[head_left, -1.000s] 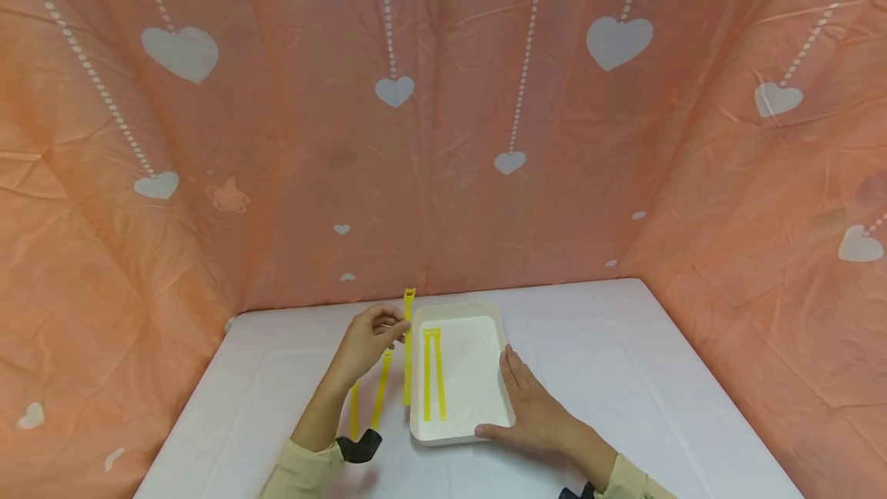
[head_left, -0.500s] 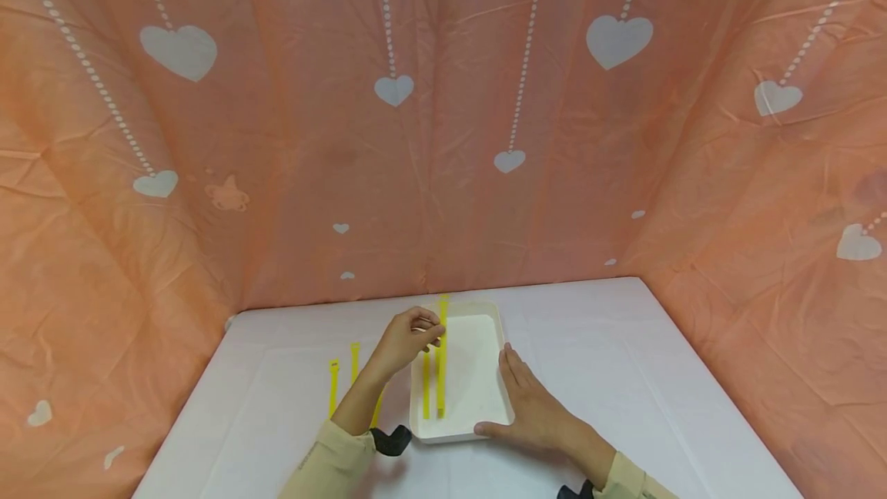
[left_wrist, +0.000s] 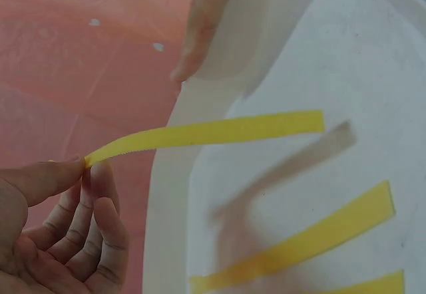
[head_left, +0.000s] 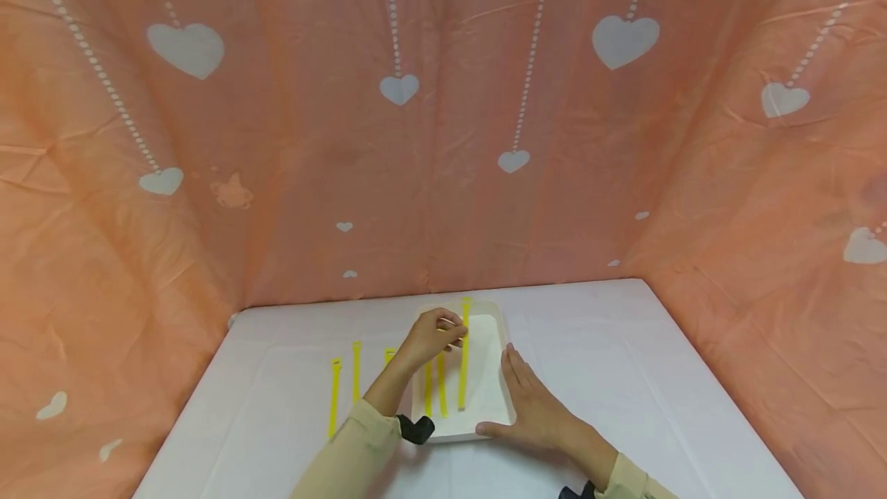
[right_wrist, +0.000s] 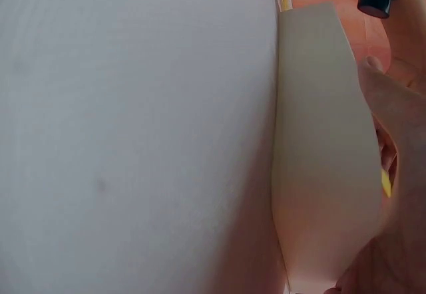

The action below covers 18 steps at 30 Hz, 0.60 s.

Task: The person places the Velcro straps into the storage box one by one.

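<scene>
In the head view my left hand [head_left: 433, 339] is over the white tray [head_left: 478, 426], pinching a yellow cable tie [head_left: 463, 368] near its slotted head between thumb and fingertip. The left wrist view shows this tie [left_wrist: 219, 130] sticking out from the pinch above the tray floor, its shadow below the free end. Two more yellow cable ties [head_left: 442, 387] lie side by side in the tray, partly hidden by the left hand and wrist. My right hand [head_left: 537, 403] rests against the tray's right side, fingers straight along the wall [right_wrist: 319, 141] and thumb at the near edge.
Left of the tray, three more yellow cable ties [head_left: 335, 395] lie on the white-covered table [head_left: 277, 406]; the left forearm partly covers one. An orange curtain [head_left: 443, 175] with white hearts stands behind the table and at both sides.
My left hand has carried the cable tie rightward, from beside the tray's left edge to over its middle, right of the two ties inside. The right hand has stayed at the tray.
</scene>
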### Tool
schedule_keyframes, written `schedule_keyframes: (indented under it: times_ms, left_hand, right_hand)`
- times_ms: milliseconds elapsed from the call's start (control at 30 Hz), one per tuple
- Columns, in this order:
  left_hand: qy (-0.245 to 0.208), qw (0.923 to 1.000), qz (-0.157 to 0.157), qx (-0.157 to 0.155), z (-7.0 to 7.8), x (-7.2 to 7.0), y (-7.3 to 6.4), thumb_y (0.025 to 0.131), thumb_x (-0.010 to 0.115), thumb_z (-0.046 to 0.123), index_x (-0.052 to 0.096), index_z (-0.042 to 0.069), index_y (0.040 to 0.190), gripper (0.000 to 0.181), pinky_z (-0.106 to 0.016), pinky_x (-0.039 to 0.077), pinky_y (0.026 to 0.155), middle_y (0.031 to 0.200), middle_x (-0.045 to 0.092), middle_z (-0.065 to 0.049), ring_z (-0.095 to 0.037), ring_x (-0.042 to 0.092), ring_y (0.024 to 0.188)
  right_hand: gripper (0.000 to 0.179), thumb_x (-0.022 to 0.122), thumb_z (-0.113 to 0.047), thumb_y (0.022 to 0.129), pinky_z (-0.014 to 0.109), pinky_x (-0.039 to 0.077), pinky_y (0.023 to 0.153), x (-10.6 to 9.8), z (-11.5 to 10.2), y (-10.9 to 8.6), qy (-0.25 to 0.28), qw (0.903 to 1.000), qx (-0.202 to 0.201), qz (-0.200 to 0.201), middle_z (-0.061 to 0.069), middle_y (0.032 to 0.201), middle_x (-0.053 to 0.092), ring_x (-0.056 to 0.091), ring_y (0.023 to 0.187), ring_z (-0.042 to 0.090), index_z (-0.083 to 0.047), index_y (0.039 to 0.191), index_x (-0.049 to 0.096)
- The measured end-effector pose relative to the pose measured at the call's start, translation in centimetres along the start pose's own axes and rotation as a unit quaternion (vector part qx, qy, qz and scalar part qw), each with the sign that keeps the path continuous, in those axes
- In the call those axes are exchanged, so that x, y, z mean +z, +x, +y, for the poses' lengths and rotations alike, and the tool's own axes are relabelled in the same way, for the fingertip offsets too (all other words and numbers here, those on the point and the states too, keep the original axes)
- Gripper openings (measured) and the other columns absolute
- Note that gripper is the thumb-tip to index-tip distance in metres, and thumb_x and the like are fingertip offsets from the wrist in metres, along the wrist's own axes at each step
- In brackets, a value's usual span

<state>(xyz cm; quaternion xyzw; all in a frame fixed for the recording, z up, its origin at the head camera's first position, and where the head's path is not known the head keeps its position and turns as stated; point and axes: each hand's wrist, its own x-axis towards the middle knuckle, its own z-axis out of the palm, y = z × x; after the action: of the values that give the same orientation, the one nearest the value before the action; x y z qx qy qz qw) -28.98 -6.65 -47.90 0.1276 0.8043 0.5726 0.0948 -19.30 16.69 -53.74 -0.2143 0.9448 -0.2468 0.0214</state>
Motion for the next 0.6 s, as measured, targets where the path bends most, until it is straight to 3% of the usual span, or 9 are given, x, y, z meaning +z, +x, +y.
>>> schedule_keyframes:
  times_ms: [267, 600]
  left_hand:
    - [-0.016, 0.9996, 0.003, -0.024, -0.4, 1.6, 1.5, 0.1, 0.075, 0.009, 0.068, -0.005, 0.111, 0.019, -0.038, 0.066, 0.076, 0.097, 0.079, -0.016, -0.027, 0.079, 0.084]
    - [-0.031, 0.9978, 0.006, -0.058, -0.9, 2.9, 2.7, 0.099, 0.075, 0.008, 0.071, -0.006, 0.111, 0.019, -0.03, 0.064, 0.071, 0.091, 0.079, -0.014, -0.017, 0.077, 0.077]
  right_hand:
    - [0.133, 0.073, -0.077, 0.086, 0.06, 0.032, 0.126, 0.0, -0.1, -0.3, 0.001, 0.9999, -0.009, 0.008, 0.029, 0.176, 0.011, 0.019, 0.161, 0.046, 0.012, 0.166, 0.015]
    - [0.135, 0.071, -0.081, 0.086, 0.058, 0.03, 0.128, -0.1, 0.1, -0.1, 0.004, 0.9999, 0.009, -0.004, 0.025, 0.178, 0.007, 0.015, 0.164, 0.042, 0.008, 0.168, 0.011]
